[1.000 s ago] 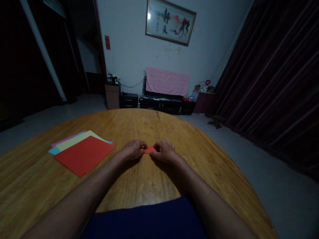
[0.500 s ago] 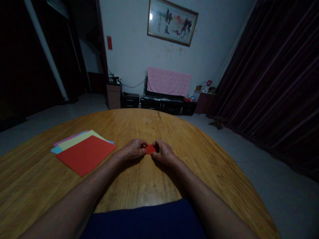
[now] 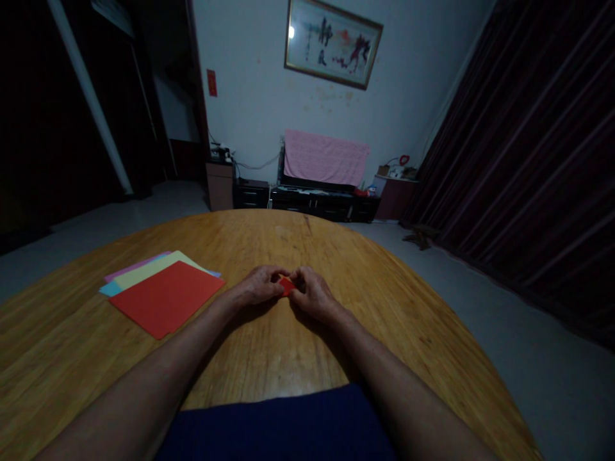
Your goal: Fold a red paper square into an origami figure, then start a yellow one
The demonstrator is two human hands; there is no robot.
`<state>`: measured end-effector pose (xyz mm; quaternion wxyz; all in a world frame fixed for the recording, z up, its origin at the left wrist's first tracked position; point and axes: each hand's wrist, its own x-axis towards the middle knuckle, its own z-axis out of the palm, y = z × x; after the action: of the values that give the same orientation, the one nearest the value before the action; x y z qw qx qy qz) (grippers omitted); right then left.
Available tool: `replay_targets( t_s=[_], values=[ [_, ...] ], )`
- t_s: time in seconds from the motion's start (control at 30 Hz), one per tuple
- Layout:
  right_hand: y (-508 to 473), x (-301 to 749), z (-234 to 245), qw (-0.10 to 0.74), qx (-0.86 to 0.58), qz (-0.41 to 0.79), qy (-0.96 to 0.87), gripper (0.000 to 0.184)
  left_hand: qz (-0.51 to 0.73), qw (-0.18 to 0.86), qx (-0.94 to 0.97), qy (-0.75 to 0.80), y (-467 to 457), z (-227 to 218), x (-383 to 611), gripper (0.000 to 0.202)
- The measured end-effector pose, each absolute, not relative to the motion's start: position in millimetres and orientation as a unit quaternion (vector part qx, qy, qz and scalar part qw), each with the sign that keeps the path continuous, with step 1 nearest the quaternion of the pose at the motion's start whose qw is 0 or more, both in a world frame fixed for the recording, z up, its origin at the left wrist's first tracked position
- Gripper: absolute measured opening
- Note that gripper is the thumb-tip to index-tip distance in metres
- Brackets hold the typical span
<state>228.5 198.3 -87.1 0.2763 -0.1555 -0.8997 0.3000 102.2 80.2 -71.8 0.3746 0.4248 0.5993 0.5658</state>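
Note:
A small folded piece of red paper is held between both hands, just above or on the wooden table. My left hand pinches its left side with thumb and fingers. On the right side, my right hand grips it with fingers curled and thumb in front. The fingers cover much of the paper, so its full folded shape is hidden. To the left of my left forearm lies a stack of coloured sheets, a red sheet on top and a yellow sheet showing behind it.
The round table's far edge curves in front of a low black cabinet. A pink cloth is draped over a screen there. Dark curtains hang on the right, and a framed picture is on the wall.
My fingers have drawn closer together around the red paper, which now shows less and sits slightly tilted. The stack of sheets has stayed in place.

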Motion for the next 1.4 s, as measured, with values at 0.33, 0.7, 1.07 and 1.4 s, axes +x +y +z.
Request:
replay_targets(
  t_s=[0.33,0.7,1.07,1.4],
  values=[
    [191,222,-84,0.286,-0.167,0.729,-0.599,0.040,0.666,0.445,0.287,0.525,89,-58,99,0.026],
    [183,228,-67,0.243,-0.116,0.790,-0.550,0.041,0.726,0.529,0.213,0.384,93,-56,101,0.051],
    [179,232,-67,0.257,-0.153,0.784,-0.544,0.044,0.665,0.372,0.289,0.580,92,-53,108,0.038],
    [176,232,-69,0.219,-0.141,0.787,-0.559,0.039,0.638,0.372,0.333,0.587,88,-51,105,0.028]
  ],
)
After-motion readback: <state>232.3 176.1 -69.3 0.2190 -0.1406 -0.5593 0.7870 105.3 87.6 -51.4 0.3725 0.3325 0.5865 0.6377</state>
